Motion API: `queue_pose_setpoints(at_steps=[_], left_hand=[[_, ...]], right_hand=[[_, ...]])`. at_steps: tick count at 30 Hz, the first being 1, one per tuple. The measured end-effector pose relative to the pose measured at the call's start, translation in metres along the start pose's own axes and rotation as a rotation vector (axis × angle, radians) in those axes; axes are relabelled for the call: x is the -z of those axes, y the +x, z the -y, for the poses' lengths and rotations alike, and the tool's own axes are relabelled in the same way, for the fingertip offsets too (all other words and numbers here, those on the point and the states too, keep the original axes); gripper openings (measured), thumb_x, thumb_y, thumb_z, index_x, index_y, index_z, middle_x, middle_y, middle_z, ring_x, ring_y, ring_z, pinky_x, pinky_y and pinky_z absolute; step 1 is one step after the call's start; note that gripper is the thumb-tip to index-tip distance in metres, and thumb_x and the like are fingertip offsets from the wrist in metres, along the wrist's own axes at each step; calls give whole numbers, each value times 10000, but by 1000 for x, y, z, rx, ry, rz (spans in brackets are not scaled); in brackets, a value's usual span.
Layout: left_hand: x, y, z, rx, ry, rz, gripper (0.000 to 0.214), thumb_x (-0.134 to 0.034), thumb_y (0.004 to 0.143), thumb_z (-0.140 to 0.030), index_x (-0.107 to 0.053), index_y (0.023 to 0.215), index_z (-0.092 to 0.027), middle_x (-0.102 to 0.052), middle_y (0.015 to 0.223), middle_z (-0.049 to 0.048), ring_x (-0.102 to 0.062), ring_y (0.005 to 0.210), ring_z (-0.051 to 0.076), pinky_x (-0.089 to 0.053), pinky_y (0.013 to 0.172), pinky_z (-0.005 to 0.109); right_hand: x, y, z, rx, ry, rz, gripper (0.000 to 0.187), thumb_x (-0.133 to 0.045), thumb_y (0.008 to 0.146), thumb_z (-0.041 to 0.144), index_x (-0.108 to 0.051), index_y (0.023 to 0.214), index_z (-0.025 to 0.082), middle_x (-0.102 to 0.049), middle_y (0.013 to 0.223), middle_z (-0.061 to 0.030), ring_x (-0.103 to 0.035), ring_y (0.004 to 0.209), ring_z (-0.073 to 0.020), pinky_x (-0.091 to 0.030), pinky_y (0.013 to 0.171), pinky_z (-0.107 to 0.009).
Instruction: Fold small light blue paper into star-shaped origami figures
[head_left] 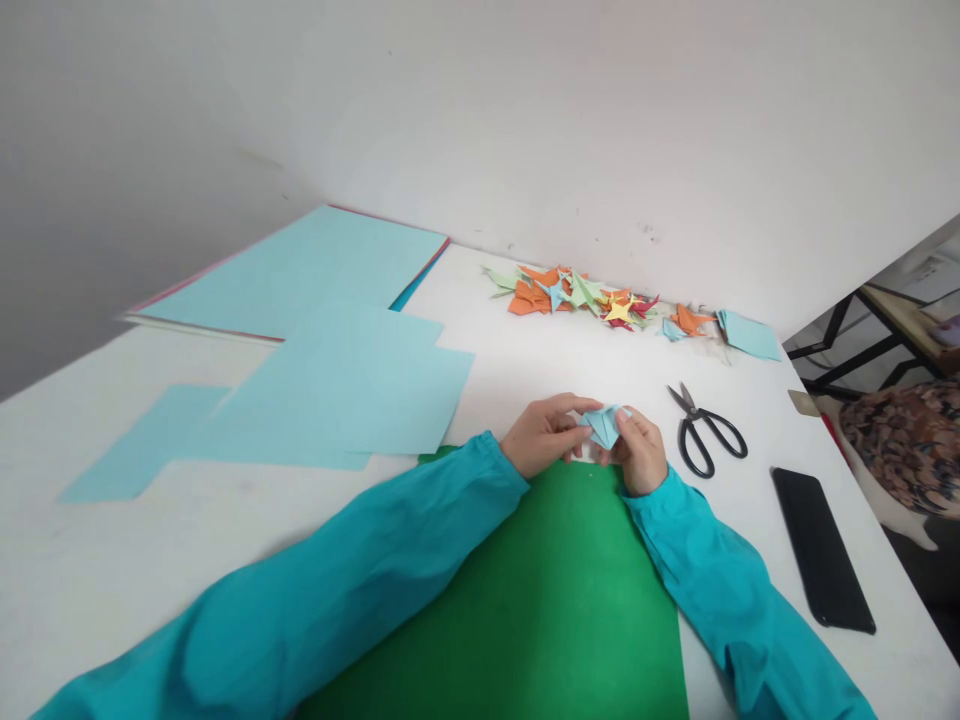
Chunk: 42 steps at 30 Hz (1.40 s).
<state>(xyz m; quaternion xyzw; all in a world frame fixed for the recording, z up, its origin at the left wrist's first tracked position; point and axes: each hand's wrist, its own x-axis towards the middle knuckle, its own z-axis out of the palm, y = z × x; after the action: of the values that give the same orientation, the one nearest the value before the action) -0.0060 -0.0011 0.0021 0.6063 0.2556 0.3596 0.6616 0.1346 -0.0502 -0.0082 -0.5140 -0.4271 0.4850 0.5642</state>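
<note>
A small folded light-blue paper piece (pixel 604 425) is pinched between both of my hands just above the far edge of a green sheet (pixel 540 600). My left hand (pixel 541 434) grips its left side with thumb and fingers closed. My right hand (pixel 640 448) holds its right side, fingers curled round it. Both arms wear teal sleeves and rest on the white table (pixel 525 370).
Black scissors (pixel 705 430) lie just right of my hands, and a black phone (pixel 822 548) lies nearer the right edge. Light-blue sheets (pixel 337 385) spread at left, a stack (pixel 300 265) behind them. Several coloured folded paper figures (pixel 592 297) line the wall.
</note>
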Motion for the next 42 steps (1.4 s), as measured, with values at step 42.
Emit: queue_pose_setpoints(at_steps=[42], left_hand=[[4,5,4,72,-307,-149,162,-610,645,-227,-547,727,-101,-570,604,5,-574,506,128,-491,407,246]], right_hand=[[-7,-10,2,357,-374,-73,356,-528,788,283,-472,1136,230,-521,961,-54,-521,558,-87,-437,438,-223]])
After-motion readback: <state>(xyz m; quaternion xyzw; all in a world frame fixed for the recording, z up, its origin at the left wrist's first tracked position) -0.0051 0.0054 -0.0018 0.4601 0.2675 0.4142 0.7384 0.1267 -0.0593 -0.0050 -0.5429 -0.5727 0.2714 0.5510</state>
